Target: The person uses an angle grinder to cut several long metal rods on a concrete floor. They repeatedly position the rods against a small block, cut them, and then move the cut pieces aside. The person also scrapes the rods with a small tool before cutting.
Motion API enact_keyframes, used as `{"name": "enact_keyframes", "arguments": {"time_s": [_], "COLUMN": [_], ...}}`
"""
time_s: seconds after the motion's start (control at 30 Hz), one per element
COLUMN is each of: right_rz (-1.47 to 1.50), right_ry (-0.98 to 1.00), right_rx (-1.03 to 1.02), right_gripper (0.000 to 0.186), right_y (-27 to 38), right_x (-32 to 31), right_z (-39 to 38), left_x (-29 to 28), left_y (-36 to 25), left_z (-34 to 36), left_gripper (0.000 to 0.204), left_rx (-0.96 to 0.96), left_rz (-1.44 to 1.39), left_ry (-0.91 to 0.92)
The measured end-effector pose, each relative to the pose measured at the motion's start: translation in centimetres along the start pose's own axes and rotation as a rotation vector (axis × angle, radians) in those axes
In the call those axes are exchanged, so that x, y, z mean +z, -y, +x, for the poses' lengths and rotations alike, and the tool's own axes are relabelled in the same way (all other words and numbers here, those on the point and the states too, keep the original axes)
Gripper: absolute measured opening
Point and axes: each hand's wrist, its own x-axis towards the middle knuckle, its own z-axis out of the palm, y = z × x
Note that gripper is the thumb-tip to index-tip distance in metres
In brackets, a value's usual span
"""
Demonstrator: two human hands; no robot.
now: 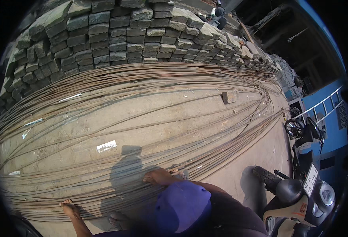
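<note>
Long, thin rusty steel rebar [217, 152] lies bent in a wide loop over the sandy ground. At the lower left, my left hand [68, 208] is closed round rods on the near side of the loop. My right hand [157, 176] reaches down further to the right, its fingers curled onto the near rods; how many it grips is hidden. Purple cloth [183, 205] covers part of my right arm. A bare foot [119, 220] shows between my hands, beside the rods.
A stacked wall of grey blocks [118, 37] runs behind the rebar. One loose block [230, 97] lies inside the loop, with a white scrap [106, 146]. At right stand a scooter [300, 197], another motorbike [306, 130] and a ladder [324, 106] against a blue wall.
</note>
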Motion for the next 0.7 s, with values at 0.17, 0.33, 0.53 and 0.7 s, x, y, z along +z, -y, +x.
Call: {"name": "enact_keyframes", "arguments": {"time_s": [0.17, 0.33, 0.53, 0.7], "right_rz": [-0.142, -0.046, 0.114, 0.172], "right_ry": [-0.07, -0.071, 0.001, -0.01], "right_rx": [-0.03, -0.039, -0.211, -0.237], "right_gripper": [0.031, 0.028, 0.037, 0.035], "right_y": [0.8, 3.1, 2.9, 1.4], "right_x": [0.8, -0.5, -0.6, 0.4], "right_z": [0.8, 0.2, 0.3, 0.4], "left_x": [-1.5, 0.3, 0.0, -0.3], "left_y": [0.2, -0.9, -2.2, -2.5], "left_z": [-1.3, -3.1, -4.4, -4.3], "left_gripper": [0.036, 0.044, 0.045, 0.043], "left_rx": [0.014, 0.079, 0.161, 0.126], "left_rz": [0.017, 0.348, 0.576, 0.572], "left_ry": [0.072, -0.072, -0.068, -0.052]}}
